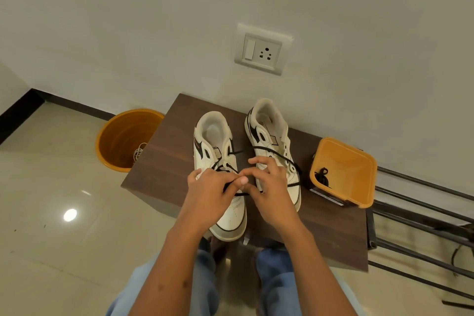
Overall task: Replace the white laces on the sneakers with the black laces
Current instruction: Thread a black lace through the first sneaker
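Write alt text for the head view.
Both hands, left hand and right hand, pinch a black lace over the left sneaker on a brown table; a second sneaker stands beside it.

One camera only, worn on the person's head, looking forward and steeply down over their own arms and knees. It sits close above the table (164,161), which fills the middle of the view. Beyond the table stands the wall with its socket (261,50); left of the table, floor and a bucket (120,141).
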{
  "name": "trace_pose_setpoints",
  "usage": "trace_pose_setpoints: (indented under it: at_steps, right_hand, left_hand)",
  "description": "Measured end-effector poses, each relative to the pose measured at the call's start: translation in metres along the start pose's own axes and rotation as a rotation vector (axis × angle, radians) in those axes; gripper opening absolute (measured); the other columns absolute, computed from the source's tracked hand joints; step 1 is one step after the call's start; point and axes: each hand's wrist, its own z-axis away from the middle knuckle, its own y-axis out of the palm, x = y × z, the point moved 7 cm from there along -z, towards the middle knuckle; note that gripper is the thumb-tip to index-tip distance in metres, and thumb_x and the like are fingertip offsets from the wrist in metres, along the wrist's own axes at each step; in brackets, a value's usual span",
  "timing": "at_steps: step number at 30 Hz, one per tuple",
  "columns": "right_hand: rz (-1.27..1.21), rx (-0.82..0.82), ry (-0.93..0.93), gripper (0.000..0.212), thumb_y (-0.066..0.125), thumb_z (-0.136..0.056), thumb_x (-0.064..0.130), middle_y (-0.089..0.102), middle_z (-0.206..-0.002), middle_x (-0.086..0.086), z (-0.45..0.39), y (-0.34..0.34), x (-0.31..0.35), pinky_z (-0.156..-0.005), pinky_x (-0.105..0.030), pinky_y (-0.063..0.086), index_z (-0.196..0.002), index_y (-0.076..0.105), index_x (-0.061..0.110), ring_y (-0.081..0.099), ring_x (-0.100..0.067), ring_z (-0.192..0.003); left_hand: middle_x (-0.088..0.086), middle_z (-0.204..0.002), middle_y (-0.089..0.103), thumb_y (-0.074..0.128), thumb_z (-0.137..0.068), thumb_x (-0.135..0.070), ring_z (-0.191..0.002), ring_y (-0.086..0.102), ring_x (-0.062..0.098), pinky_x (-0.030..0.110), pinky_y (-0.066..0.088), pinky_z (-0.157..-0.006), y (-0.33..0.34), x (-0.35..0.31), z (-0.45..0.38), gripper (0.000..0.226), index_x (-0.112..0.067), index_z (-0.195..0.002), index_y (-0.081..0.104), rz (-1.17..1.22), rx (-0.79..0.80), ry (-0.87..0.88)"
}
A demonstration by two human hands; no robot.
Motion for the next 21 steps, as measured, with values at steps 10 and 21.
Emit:
trace_pose_setpoints:
  at_steps: [10, 21]
  right_hand:
    - [-0.395, -0.469, 0.485, 0.014, 0.062, -0.094, 0.021, 0.050, -0.124, 0.004, 0.006, -0.038, -0.047, -0.090, -0.030, 0.047, -0.103, 0.060, 0.030, 0.055, -0.011, -0.104]
    - [-0.112, -0.084, 0.107, 0.018, 0.069, -0.088, 0.022, 0.056, -0.083, 0.026, -0.005, -0.005, 0.001, -0.080, -0.005, 0.033, -0.104, 0.074, 0.029, 0.044, 0.000, -0.097]
  left_hand:
    - [-0.008, -0.056, 0.060, 0.041, -0.099, -0.048, -0.065, 0.054, -0.003, 0.053, 0.042, -0.097, -0.029, 0.035, -0.003, 0.032, -0.047, -0.073, 0.059, 0.133, -0.090, -0.126]
    - [-0.019, -0.075, 0.065, 0.039, -0.099, -0.050, -0.084, 0.059, -0.002, 0.050, 0.041, -0.099, -0.012, 0.023, -0.012, 0.031, -0.045, -0.079, 0.062, 0.132, -0.047, -0.047]
